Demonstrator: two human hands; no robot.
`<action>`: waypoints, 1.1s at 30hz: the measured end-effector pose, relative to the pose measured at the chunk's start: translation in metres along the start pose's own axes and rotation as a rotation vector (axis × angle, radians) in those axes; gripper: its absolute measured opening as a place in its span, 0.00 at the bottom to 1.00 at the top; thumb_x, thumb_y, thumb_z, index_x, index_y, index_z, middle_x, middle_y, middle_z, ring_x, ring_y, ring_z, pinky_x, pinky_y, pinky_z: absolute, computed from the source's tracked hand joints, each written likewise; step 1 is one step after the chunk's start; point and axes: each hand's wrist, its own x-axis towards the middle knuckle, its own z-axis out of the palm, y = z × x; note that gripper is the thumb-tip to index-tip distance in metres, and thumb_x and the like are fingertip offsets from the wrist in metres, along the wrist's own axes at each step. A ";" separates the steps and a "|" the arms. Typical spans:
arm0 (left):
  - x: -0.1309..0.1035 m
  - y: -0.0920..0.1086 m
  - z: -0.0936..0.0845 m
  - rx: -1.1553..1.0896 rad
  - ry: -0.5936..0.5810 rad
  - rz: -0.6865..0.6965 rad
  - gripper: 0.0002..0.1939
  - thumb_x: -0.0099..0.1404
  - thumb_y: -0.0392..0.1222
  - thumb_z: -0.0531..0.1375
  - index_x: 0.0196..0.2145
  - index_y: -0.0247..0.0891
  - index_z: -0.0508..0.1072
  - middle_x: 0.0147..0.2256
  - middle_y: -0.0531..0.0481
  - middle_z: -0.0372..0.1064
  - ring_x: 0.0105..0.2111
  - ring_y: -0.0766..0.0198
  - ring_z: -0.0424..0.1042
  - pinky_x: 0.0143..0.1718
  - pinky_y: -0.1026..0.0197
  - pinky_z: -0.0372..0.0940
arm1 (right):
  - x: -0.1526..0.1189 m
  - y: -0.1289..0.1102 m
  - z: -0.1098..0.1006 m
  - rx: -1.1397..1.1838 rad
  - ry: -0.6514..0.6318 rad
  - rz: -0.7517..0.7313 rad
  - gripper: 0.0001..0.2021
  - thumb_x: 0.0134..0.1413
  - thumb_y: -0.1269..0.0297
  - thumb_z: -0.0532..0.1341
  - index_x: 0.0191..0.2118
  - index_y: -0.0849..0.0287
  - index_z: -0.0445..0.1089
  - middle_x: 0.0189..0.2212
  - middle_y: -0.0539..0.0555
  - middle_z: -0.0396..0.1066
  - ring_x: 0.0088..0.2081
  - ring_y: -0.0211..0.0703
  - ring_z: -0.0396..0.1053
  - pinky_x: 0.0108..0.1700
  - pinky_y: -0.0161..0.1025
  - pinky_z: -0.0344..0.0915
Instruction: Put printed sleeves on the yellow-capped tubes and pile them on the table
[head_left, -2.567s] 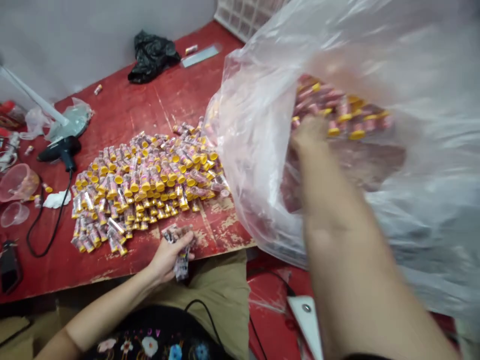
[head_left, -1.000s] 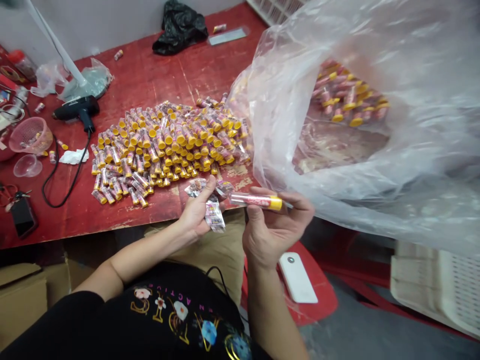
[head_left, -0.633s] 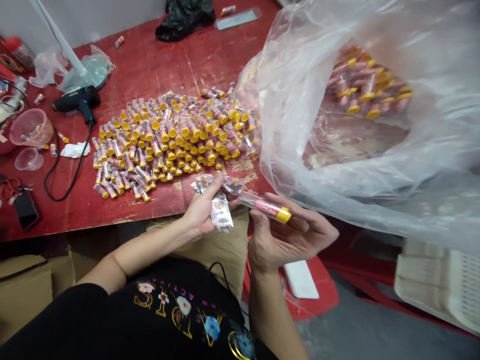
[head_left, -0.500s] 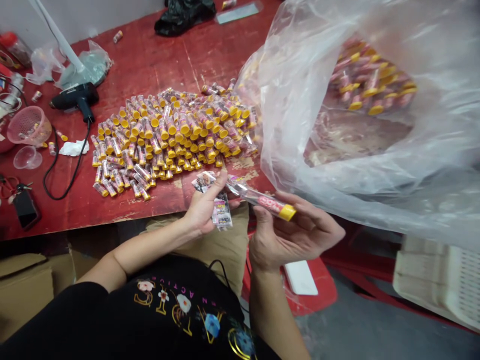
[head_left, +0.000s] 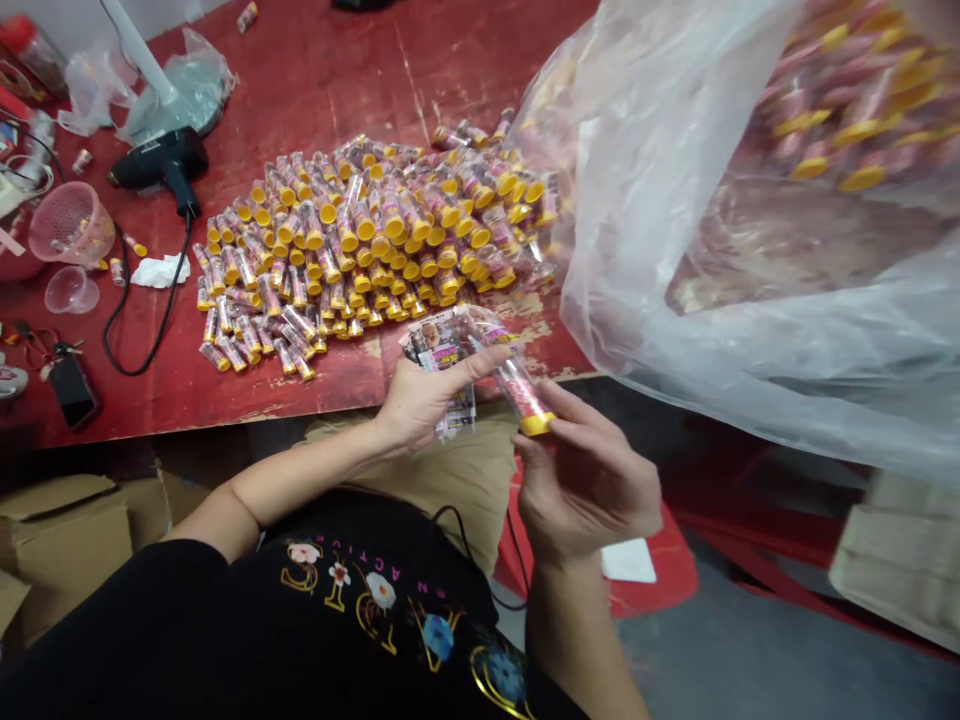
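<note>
My left hand [head_left: 420, 400] is closed on a bunch of printed clear plastic sleeves [head_left: 439, 335], with its thumb over the top one. My right hand [head_left: 592, 485] pinches a small clear tube [head_left: 523, 390] near its yellow cap. Reddish-pink contents show through the tube wall. The tube's far end meets a sleeve at my left thumb; how deep it sits inside I cannot tell. Just beyond my hands lies a heap of yellow-capped tubes [head_left: 375, 235] in printed sleeves on the red table [head_left: 322, 60].
A large clear plastic bag [head_left: 622, 220] with more yellow-capped tubes stands at the right. To the left lie a black heat gun [head_left: 161, 165] with its cord, a pink basket [head_left: 71, 220] and a phone [head_left: 73, 392]. A red stool [head_left: 660, 580] is below my right hand.
My right hand has brought the tube closer to my left hand and tilted it more steeply. The left thumb now lies over the sleeve at the tube's end. The view has shifted slightly.
</note>
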 end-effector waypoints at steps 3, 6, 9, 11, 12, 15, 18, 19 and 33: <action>0.002 0.002 -0.006 0.011 -0.052 -0.036 0.31 0.41 0.49 0.83 0.39 0.35 0.79 0.43 0.42 0.82 0.45 0.53 0.82 0.39 0.62 0.74 | -0.003 -0.004 0.006 0.109 0.046 0.164 0.09 0.57 0.73 0.71 0.41 0.54 0.77 0.49 0.54 0.83 0.50 0.47 0.83 0.48 0.47 0.82; 0.004 0.004 -0.011 0.042 -0.113 -0.118 0.32 0.40 0.48 0.84 0.40 0.35 0.79 0.42 0.41 0.82 0.44 0.52 0.82 0.36 0.63 0.72 | -0.006 -0.005 0.009 0.257 0.101 0.338 0.09 0.58 0.67 0.72 0.45 0.53 0.78 0.47 0.53 0.83 0.45 0.46 0.83 0.46 0.47 0.83; 0.006 0.007 -0.014 0.050 -0.112 -0.174 0.28 0.44 0.45 0.83 0.39 0.35 0.78 0.40 0.42 0.82 0.42 0.53 0.83 0.35 0.63 0.72 | -0.007 -0.003 0.006 0.231 0.077 0.387 0.17 0.59 0.65 0.72 0.54 0.51 0.79 0.47 0.54 0.81 0.45 0.48 0.83 0.47 0.52 0.83; 0.007 0.008 -0.013 0.046 -0.099 -0.209 0.24 0.48 0.43 0.82 0.39 0.34 0.78 0.38 0.43 0.82 0.39 0.56 0.82 0.35 0.63 0.72 | -0.007 -0.003 0.005 0.053 0.031 0.283 0.20 0.56 0.67 0.73 0.55 0.49 0.80 0.50 0.55 0.80 0.49 0.51 0.81 0.52 0.54 0.82; 0.007 0.009 -0.013 0.041 -0.099 -0.223 0.21 0.51 0.41 0.80 0.38 0.34 0.78 0.38 0.43 0.81 0.37 0.59 0.82 0.34 0.64 0.72 | -0.007 -0.003 0.006 -0.036 0.006 0.221 0.20 0.56 0.67 0.73 0.54 0.48 0.81 0.52 0.55 0.79 0.52 0.52 0.80 0.55 0.56 0.80; 0.006 0.013 -0.011 0.044 -0.123 -0.227 0.15 0.56 0.37 0.77 0.36 0.33 0.78 0.34 0.47 0.79 0.29 0.67 0.77 0.29 0.67 0.70 | -0.008 -0.007 0.017 -0.084 0.002 0.193 0.17 0.60 0.65 0.70 0.55 0.46 0.81 0.57 0.55 0.78 0.60 0.55 0.77 0.66 0.62 0.73; 0.006 0.019 -0.011 0.079 -0.126 -0.211 0.12 0.57 0.35 0.76 0.33 0.33 0.77 0.31 0.48 0.78 0.28 0.67 0.75 0.28 0.67 0.69 | -0.010 -0.011 0.032 0.164 0.130 0.375 0.16 0.67 0.63 0.65 0.58 0.46 0.80 0.57 0.54 0.80 0.60 0.53 0.78 0.67 0.65 0.72; 0.007 0.020 -0.012 0.092 -0.114 -0.215 0.12 0.57 0.35 0.77 0.33 0.33 0.77 0.31 0.48 0.78 0.29 0.66 0.76 0.28 0.67 0.70 | -0.011 -0.011 0.035 0.201 0.156 0.417 0.16 0.67 0.62 0.64 0.58 0.46 0.80 0.57 0.54 0.80 0.59 0.54 0.78 0.66 0.65 0.73; 0.006 0.018 -0.012 0.298 -0.173 -0.089 0.15 0.56 0.43 0.78 0.33 0.34 0.79 0.31 0.46 0.77 0.27 0.65 0.73 0.31 0.62 0.69 | -0.019 -0.001 0.041 0.237 0.298 0.585 0.13 0.58 0.60 0.74 0.49 0.46 0.84 0.45 0.50 0.82 0.38 0.38 0.78 0.47 0.45 0.79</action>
